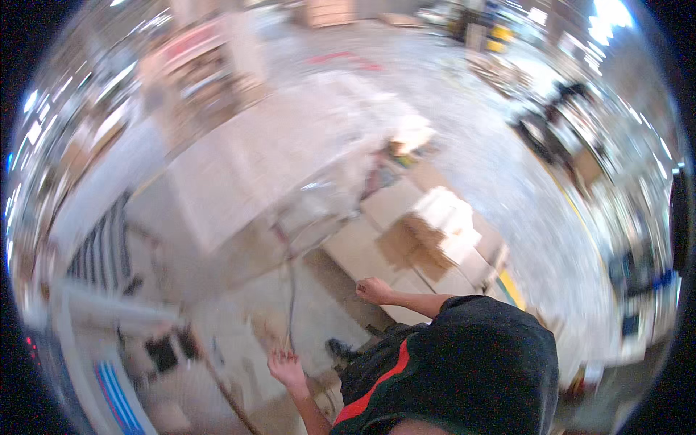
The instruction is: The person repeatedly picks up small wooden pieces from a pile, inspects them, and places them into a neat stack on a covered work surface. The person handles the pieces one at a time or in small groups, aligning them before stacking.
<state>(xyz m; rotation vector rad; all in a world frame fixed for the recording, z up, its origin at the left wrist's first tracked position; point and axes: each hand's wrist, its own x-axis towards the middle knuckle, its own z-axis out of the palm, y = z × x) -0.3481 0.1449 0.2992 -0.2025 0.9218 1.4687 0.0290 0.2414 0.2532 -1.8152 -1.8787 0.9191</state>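
My left hand (287,368) hangs low near the bottom middle, over the floor. Its fingers are slightly bent and apart, and I see nothing in them. Farther up and to the right, my right hand (373,291) is held in front of my body with its fingers curled in, apparently around nothing. Closest to it are large brown cardboard boxes (341,246). On these lies a stack of flat cardboard pieces (413,246) with bright pale edges. A thin cable (292,297) hangs between the table and my left hand. Motion blur hides fine detail.
A wide table with a pale top (275,159) stands ahead to the left. Grey concrete floor (500,181) stretches to the right, crossed by a yellow line (573,206). Black-and-white striped material (103,246) is at the left; a dark wheeled vehicle (540,138) stands far right.
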